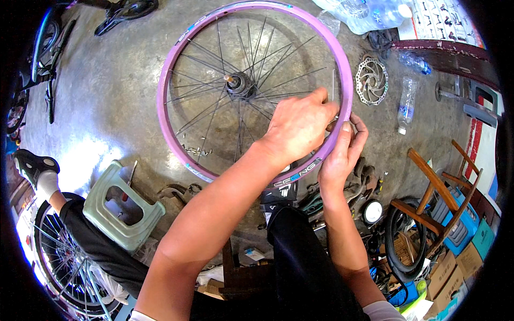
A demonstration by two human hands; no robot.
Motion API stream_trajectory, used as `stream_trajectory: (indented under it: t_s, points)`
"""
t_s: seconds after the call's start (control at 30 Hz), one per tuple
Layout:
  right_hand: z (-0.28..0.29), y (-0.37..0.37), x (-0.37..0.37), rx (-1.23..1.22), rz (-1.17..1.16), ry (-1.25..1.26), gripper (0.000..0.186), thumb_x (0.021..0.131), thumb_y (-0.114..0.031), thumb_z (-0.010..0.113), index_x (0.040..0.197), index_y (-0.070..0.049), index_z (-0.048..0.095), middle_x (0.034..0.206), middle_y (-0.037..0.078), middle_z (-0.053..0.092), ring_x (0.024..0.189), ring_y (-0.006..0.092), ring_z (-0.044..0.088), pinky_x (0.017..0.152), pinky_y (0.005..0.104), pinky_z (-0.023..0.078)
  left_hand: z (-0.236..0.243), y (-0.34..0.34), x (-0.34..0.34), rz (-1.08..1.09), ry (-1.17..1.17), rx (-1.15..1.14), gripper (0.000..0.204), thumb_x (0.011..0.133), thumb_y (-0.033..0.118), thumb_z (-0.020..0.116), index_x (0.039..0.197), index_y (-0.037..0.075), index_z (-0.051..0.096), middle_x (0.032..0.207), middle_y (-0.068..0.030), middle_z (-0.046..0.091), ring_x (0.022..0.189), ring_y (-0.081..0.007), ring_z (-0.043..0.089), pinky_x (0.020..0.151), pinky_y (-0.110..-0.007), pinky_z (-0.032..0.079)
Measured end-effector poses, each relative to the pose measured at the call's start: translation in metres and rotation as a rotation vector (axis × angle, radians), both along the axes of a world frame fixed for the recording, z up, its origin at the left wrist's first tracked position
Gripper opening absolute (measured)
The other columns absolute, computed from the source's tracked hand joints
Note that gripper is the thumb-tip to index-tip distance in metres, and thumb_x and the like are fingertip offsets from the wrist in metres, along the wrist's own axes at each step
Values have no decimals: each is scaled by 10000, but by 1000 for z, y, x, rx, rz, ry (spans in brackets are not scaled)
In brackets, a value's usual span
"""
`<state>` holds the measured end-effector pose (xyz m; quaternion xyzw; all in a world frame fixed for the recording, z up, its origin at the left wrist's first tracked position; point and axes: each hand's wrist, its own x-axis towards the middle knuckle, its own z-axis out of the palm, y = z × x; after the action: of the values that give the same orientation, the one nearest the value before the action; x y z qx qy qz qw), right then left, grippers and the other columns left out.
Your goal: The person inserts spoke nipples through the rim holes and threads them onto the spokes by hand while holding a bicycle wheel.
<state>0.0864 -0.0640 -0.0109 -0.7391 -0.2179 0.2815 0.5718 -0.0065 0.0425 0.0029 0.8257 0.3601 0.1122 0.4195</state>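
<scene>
A purple bicycle rim [163,101] is tilted in front of me, with its dark hub [239,85] and thin black spokes inside it. My left hand [301,125] reaches over the wheel to the rim's right inner side, its fingers curled in a pinch. What they hold is mostly hidden; a thin pale rod [333,83] stands up beside them. My right hand [345,152] grips the rim's lower right from outside, thumb and fingers around its edge. Several small silver pieces [198,150], like spoke nipples, are scattered on the floor, seen through the spokes.
A brake disc [371,81] and plastic bottles [407,106] lie on the floor to the right. A pale green stool [120,206] stands at left, above another wheel [67,262]. A wooden stool [428,187], black tyre [405,241] and cardboard boxes [447,275] crowd the lower right.
</scene>
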Motion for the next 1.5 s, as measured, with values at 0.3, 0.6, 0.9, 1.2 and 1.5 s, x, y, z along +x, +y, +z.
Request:
stream_trajectory:
  t_s: [0.3,0.6,0.9,1.2,1.5]
  points:
    - [0,-1,0,-26,-4,24,338,1082,-210,502,1345,-3,455,953,41,618,845,92,546,743,247,455,-3,1,-4,-26,-39,-5,195,860,131,646,1047,151,699,943,-103,615,846,-347,694,729,-478,549]
    - [2,-7,3,-126,-18,33,388,1067,-320,518,1356,-64,484,1054,101,657,770,129,580,647,281,495,43,-57,-75,417,-249,230,317,834,62,712,1150,57,686,1085,-130,646,944,-323,628,837,-417,482]
    - [-8,-18,5,47,-82,110,506,1057,-276,524,1470,-21,379,1155,144,662,870,159,632,753,313,535,-2,-181,-243,834,167,-3,233,927,3,644,1158,23,665,1047,-159,659,857,-310,660,760,-378,534]
    - [-14,-51,1,29,42,55,517,1064,-272,530,1479,-3,380,1053,94,655,855,124,604,677,264,455,-87,-121,-269,909,311,128,202,925,102,651,1121,59,676,991,-166,657,902,-350,664,821,-446,522]
    - [-7,-77,-11,-61,-75,94,441,1066,-321,535,1421,-68,470,1038,41,679,793,94,589,624,237,410,-100,-89,-279,929,265,-174,325,892,101,678,1207,70,607,1080,-156,623,976,-337,643,884,-456,509]
